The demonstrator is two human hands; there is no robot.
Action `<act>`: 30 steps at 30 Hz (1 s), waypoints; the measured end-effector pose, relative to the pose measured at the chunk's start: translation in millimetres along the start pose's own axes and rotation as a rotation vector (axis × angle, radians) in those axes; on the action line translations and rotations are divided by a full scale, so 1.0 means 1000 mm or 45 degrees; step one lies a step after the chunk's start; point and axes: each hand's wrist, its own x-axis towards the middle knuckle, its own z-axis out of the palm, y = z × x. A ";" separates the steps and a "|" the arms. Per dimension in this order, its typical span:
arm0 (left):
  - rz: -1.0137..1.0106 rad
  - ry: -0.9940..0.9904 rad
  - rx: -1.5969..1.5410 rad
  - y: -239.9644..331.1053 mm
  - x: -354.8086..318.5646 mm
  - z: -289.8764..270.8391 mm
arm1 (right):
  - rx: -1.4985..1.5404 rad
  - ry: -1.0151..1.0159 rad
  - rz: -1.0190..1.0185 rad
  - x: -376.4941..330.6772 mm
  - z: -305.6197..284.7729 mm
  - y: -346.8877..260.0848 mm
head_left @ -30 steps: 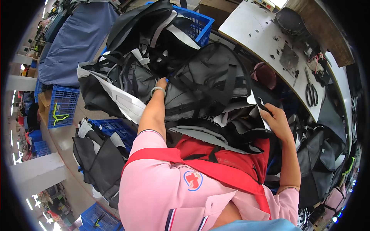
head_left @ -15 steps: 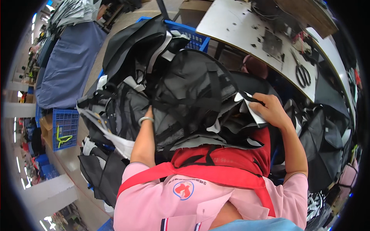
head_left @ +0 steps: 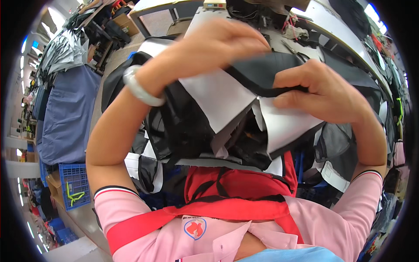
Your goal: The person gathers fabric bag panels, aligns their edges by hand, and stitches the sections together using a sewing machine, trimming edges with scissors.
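Far left: blue crate [head_left: 64,180] stood with a yellow-green strap [head_left: 75,196] on its side. Left hand [head_left: 218,46], pale bangle [head_left: 139,87] at wrist, was blurred above the far part of a black-and-white fabric piece [head_left: 214,100]; could not tell whether it gripped. Piece lay over the red apron [head_left: 235,181], by the near edge of the white bench [head_left: 204,16]. Right hand [head_left: 321,89] pinched its black edging [head_left: 267,91].

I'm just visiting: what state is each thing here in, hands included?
Black-and-white fabric piece: held up at one edge, white faces showing
Right hand: closed on the fabric piece
Left hand: raised, blurred, grip unclear
Pale bracelet: worn
Red apron: worn over the pink shirt
Blue-grey cover: draped, creased
Blue plastic crate: upright
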 end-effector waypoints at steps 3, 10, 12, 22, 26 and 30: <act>-0.344 -0.443 0.183 0.032 0.022 0.016 | -0.090 0.073 0.010 -0.018 -0.011 0.012; -0.084 -0.107 0.479 -0.030 0.035 0.061 | 0.227 0.405 0.121 -0.001 0.035 0.126; -0.229 -0.095 0.361 -0.046 0.044 0.062 | 0.261 0.384 0.214 0.011 0.035 0.141; -0.493 0.236 -0.268 -0.120 0.098 0.048 | 0.227 0.607 0.143 0.076 0.004 0.199; -0.510 0.254 -0.206 -0.137 0.115 0.045 | 0.277 0.603 0.214 0.094 -0.001 0.220; -0.537 0.276 -0.106 -0.155 0.130 0.045 | 0.235 0.605 0.241 0.101 -0.005 0.229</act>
